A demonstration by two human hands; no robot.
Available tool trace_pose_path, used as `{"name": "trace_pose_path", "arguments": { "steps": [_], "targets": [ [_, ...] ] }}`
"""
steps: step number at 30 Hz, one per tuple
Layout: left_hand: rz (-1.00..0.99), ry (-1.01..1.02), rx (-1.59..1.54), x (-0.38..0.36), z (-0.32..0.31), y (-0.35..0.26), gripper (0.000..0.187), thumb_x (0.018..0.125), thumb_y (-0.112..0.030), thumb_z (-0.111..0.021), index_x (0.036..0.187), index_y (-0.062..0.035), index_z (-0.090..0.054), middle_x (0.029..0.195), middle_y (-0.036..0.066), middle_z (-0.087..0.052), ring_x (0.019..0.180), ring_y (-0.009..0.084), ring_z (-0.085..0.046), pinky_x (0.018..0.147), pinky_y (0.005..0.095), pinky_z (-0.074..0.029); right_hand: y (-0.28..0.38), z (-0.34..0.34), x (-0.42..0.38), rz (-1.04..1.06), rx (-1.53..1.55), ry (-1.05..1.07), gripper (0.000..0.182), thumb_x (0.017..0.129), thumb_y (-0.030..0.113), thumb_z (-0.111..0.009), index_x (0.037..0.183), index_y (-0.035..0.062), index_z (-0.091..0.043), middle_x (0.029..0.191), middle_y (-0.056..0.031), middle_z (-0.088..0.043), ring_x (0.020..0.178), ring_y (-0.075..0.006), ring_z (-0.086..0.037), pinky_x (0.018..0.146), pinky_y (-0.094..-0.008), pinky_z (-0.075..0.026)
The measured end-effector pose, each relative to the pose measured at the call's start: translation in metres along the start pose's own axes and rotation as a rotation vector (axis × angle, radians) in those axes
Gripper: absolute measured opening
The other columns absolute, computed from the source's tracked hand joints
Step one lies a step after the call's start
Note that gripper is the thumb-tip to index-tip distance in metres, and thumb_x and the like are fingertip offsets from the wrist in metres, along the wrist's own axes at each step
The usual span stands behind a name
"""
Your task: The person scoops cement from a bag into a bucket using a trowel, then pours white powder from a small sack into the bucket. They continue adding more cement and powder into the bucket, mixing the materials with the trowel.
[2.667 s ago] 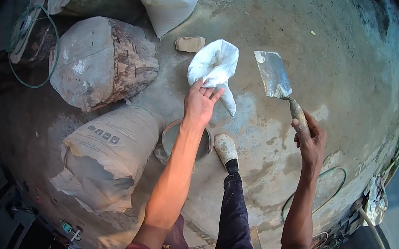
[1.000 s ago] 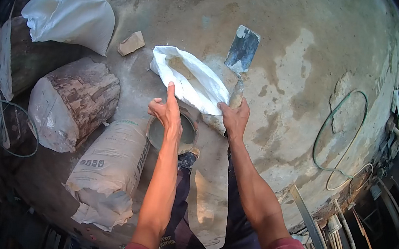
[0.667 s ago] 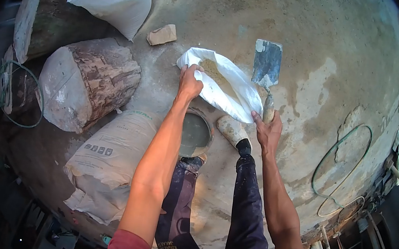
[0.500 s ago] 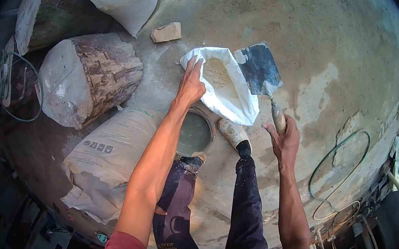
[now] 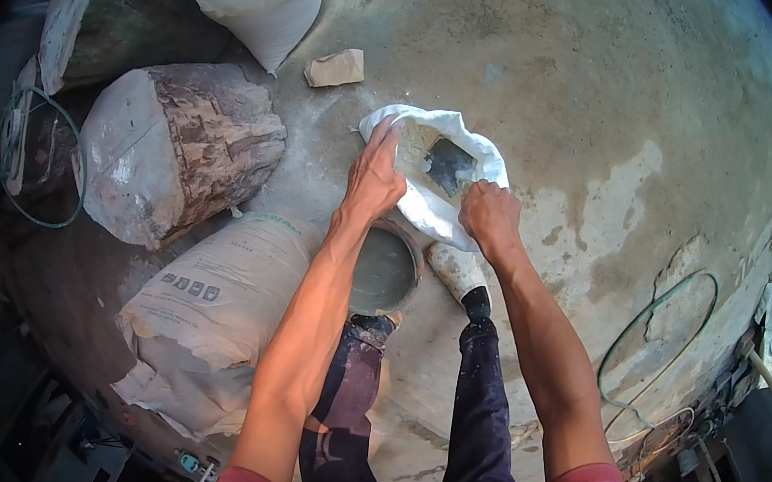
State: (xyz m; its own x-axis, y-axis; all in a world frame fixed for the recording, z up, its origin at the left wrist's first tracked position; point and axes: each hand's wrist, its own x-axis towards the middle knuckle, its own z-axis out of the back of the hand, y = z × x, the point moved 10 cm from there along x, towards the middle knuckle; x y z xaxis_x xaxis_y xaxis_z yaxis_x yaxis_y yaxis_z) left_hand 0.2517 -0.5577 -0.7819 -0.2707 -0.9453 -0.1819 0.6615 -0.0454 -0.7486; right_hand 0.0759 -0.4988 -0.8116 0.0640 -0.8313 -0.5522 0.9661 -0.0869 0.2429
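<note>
1. Two bare hands work at a small white woven sack (image 5: 429, 210) lying open on the grey concrete floor (image 5: 620, 96).
2. Left hand (image 5: 375, 176) pinches the sack's rim, fingers closed on the cloth.
3. Right hand (image 5: 489, 218) grips a flat metal trowel (image 5: 450, 165), its blade down inside the sack's mouth.
4. Just below sits a round grey bucket (image 5: 384, 272), beside a dusty boot (image 5: 455, 270).

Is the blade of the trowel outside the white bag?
No, the trowel blade sits inside the open white bag, held by the right hand.
</note>
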Motion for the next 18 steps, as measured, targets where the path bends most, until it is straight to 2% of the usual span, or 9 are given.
{"name": "trace_pose_path", "arguments": {
  "steps": [3, 7, 8, 9, 12, 15, 18],
  "targets": [
    [0.016, -0.017, -0.005, -0.006, 0.0, 0.003, 0.069, 0.074, 0.006, -0.052, 0.143, 0.0055, -0.045, 0.153, 0.022, -0.042, 0.14, 0.0427, -0.042, 0.115, 0.0455, -0.04, -0.027, -0.027, 0.009, -0.092, -0.012, -0.026, 0.028, 0.093, 0.015, -0.051, 0.088, 0.0008, -0.074, 0.092, -0.0232, -0.073, 0.084, -0.0389, -0.073, 0.075, -0.0467, -0.059],
    [0.005, -0.021, -0.035, -0.012, -0.013, -0.007, 0.069, 0.074, 0.005, -0.052, 0.142, 0.009, -0.044, 0.155, 0.021, -0.041, 0.141, 0.0413, -0.042, 0.116, 0.0444, -0.039, -0.048, -0.038, 0.004, -0.119, 0.006, 0.002, 0.024, 0.088, 0.016, -0.057, 0.088, -0.001, -0.074, 0.092, -0.0244, -0.073, 0.086, -0.0404, -0.073, 0.076, -0.0495, -0.058],
    [0.026, -0.03, -0.09, -0.013, -0.017, -0.008, 0.069, 0.072, 0.004, -0.05, 0.142, 0.0098, -0.045, 0.153, 0.023, -0.042, 0.142, 0.0425, -0.042, 0.118, 0.0447, -0.036, -0.06, -0.049, 0.008, -0.159, 0.032, -0.008, 0.026, 0.087, 0.021, -0.062, 0.088, -0.0018, -0.074, 0.091, -0.0261, -0.072, 0.086, -0.0418, -0.072, 0.078, -0.0511, -0.058],
    [0.049, -0.038, -0.142, -0.015, -0.019, -0.007, 0.071, 0.071, 0.003, -0.049, 0.141, 0.0106, -0.046, 0.152, 0.025, -0.044, 0.142, 0.0436, -0.041, 0.121, 0.0449, -0.032, -0.064, -0.055, 0.012, -0.16, 0.037, -0.003, 0.026, 0.087, 0.021, -0.062, 0.088, -0.0018, -0.074, 0.091, -0.0261, -0.072, 0.086, -0.0418, -0.072, 0.078, -0.0511, -0.058],
    [0.02, -0.064, -0.175, -0.017, -0.024, -0.012, 0.071, 0.071, 0.003, -0.048, 0.141, 0.0095, -0.048, 0.151, 0.025, -0.045, 0.141, 0.0435, -0.042, 0.12, 0.0453, -0.033, -0.081, -0.07, 0.016, -0.158, 0.121, -0.024, 0.036, 0.081, 0.033, -0.07, 0.089, -0.0016, -0.074, 0.086, -0.0264, -0.072, 0.082, -0.0427, -0.071, 0.076, -0.0504, -0.057],
    [0.018, -0.058, -0.178, -0.019, -0.028, -0.019, 0.071, 0.07, 0.003, -0.048, 0.141, 0.008, -0.049, 0.15, 0.024, -0.047, 0.14, 0.0431, -0.044, 0.12, 0.0452, -0.034, -0.096, -0.087, 0.019, -0.187, 0.252, 0.013, 0.039, 0.079, 0.036, -0.071, 0.091, -0.0012, -0.076, 0.084, -0.0243, -0.073, 0.08, -0.0408, -0.071, 0.075, -0.0489, -0.056],
    [0.008, -0.042, -0.191, -0.025, -0.042, -0.03, 0.071, 0.07, 0.003, -0.048, 0.141, 0.0072, -0.049, 0.15, 0.023, -0.047, 0.14, 0.0426, -0.045, 0.119, 0.0451, -0.035, -0.115, -0.104, 0.022, -0.158, 0.275, -0.004, 0.044, 0.079, 0.043, -0.07, 0.091, 0.0009, -0.077, 0.076, -0.0227, -0.071, 0.071, -0.039, -0.07, 0.069, -0.048, -0.055]
  ]
}}
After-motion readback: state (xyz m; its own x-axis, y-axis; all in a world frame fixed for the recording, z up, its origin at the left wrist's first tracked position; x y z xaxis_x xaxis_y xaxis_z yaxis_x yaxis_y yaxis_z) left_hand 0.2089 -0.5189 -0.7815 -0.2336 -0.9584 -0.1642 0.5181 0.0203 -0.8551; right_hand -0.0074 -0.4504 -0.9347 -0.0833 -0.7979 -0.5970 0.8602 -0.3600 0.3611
